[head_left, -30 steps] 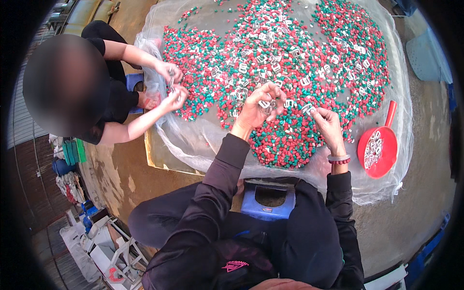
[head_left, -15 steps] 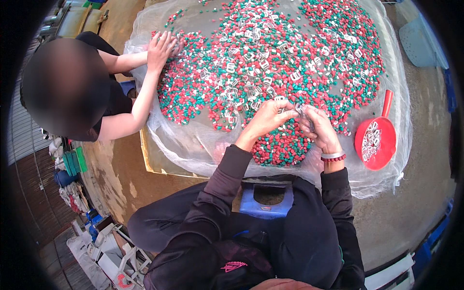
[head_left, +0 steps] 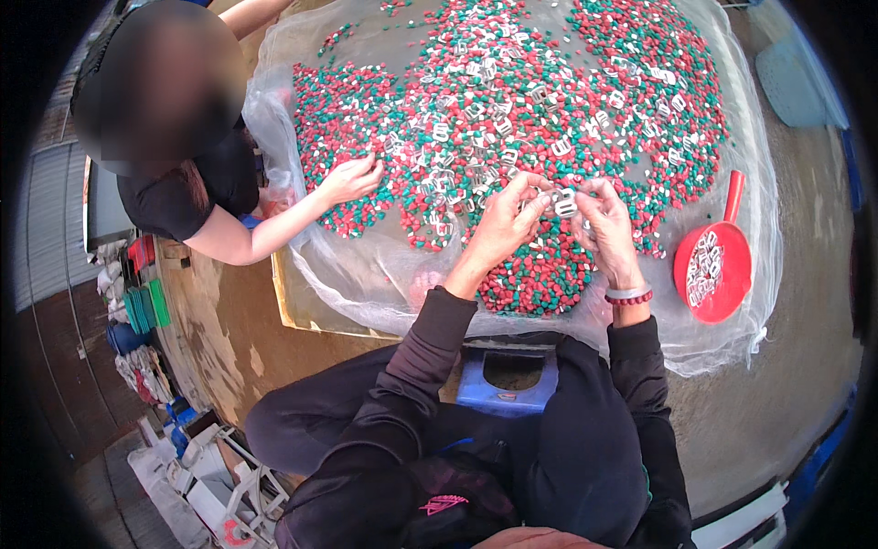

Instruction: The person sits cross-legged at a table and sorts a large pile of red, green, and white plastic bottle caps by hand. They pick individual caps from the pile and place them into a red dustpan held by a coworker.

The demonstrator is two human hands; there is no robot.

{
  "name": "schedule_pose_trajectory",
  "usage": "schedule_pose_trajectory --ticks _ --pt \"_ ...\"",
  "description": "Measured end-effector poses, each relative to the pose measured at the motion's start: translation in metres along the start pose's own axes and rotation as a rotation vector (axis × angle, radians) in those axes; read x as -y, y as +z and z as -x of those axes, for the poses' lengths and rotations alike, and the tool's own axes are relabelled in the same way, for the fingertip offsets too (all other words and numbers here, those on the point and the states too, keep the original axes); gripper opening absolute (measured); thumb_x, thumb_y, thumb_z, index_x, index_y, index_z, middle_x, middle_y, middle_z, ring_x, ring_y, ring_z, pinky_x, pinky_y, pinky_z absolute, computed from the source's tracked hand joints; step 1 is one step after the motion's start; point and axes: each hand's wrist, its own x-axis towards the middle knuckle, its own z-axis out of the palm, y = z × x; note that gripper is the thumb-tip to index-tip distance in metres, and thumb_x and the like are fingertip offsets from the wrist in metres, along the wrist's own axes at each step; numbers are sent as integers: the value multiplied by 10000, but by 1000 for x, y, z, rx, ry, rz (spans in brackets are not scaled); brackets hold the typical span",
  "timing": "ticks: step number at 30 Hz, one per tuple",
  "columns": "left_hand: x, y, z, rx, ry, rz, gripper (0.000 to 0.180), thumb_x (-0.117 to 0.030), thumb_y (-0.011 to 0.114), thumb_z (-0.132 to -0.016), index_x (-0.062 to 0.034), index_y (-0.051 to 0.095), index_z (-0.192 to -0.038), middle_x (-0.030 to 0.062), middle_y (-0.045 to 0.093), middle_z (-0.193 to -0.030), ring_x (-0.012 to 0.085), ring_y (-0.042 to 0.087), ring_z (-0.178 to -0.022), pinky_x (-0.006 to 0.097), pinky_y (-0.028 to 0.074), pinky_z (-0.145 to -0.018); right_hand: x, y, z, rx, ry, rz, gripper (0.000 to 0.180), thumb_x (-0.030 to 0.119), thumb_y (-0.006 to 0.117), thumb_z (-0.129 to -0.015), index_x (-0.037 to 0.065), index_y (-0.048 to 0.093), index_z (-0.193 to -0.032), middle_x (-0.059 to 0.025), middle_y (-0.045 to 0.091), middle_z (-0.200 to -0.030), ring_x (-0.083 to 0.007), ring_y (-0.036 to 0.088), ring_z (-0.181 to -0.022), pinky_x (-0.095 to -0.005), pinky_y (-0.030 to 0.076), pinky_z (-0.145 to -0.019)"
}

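Over the near part of the pile, a silver slotted metal buckle [head_left: 565, 205] sits between my two hands. My left hand [head_left: 505, 224] pinches it with thumb and forefinger from the left. From the other side, the fingertips of my right hand [head_left: 607, 229] close on its edge. Below and around them spread small red, green and white pellets [head_left: 535, 279], with more silver buckles scattered through them. A red long-handled dipper [head_left: 738, 284] stands to the right of my right hand, with several buckles in its bowl.
A co-worker's hand [head_left: 352, 178] reaches over the pile's left side. Translucent sheeting [head_left: 366, 293] lies under the pellets and hangs over the table edge. Between my knees is a blue stool [head_left: 508, 395]. A pale basket [head_left: 796, 82] stands at far right; stacked clutter [head_left: 206, 476] lies at lower left.
The buckle between my fingers has turned so its slotted face shows, and my fingers have shifted on it. The co-worker has leaned farther away, one hand now lower over the pellets, the other arm drawn off.
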Motion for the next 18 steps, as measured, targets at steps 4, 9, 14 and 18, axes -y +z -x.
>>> schedule_pose_trajectory --ticks 4,9,14,18 --pt "3 0 -4 1 76 -189 151 -79 525 -923 -29 535 -1065 27 592 -741 64 504 -552 254 402 -493 4 0 -5 31 102 246 149 122 670 -864 63 660 -1001 6 641 -754 -3 456 -505 -154 256 -399" --pt "11 -13 -3 41 77 88 145 -105 515 -937 -67 503 -1077 42 614 -798 64 465 -530 202 356 -468 0 -8 -11 3 130 200 184 62 661 -839 37 657 -1021 6 655 -771 -14 473 -517 -159 315 -413" --pt "6 -57 1 195 207 828 137 -185 484 -932 -101 481 -1040 144 597 -864 143 517 -555 199 350 -352 -1 -32 -16 -65 147 -308 126 159 522 -870 41 551 -902 -50 558 -746 -157 566 -659 -261 432 -462" --pt "6 -67 -7 53 93 820 293 -348 464 -924 -58 499 -903 148 587 -848 213 599 -603 206 371 -322 -6 -43 -27 69 217 -416 198 257 536 -900 73 514 -833 -33 500 -672 -148 521 -595 -235 360 -400"
